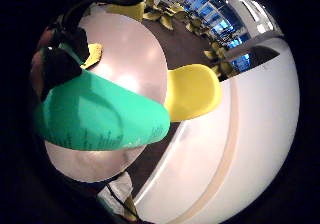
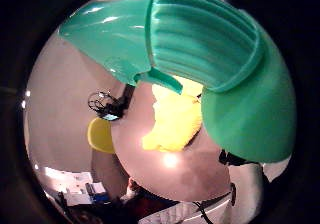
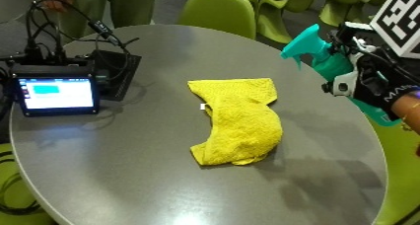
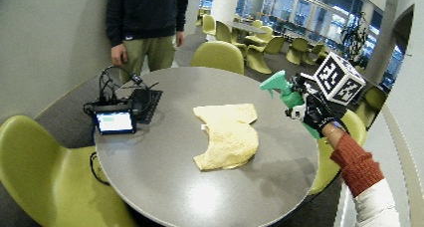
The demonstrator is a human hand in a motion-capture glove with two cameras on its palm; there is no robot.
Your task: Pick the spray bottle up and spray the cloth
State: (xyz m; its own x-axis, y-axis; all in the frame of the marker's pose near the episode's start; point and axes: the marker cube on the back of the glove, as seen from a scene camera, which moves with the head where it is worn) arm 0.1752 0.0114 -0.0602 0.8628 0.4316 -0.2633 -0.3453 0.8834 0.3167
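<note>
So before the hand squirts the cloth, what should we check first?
1. Bottle in the hand: the gloved right hand holds the green spray bottle up off the table. Ok.
2. Nozzle aimed at the cloth: it points toward the yellow cloth, which lies lower down and off to the side. Ok, roughly.
3. Finger on the trigger: the glove hides it. Cannot tell.
4. Cloth ready: it lies rumpled on the grey table with nothing on top. Ok.
5. Small screen and its cables safe from spray: they sit on the table's far side, beyond the cloth in the spray's direction. Probably ok, but not sure.
6. Liquid in the bottle: cannot tell.
</note>
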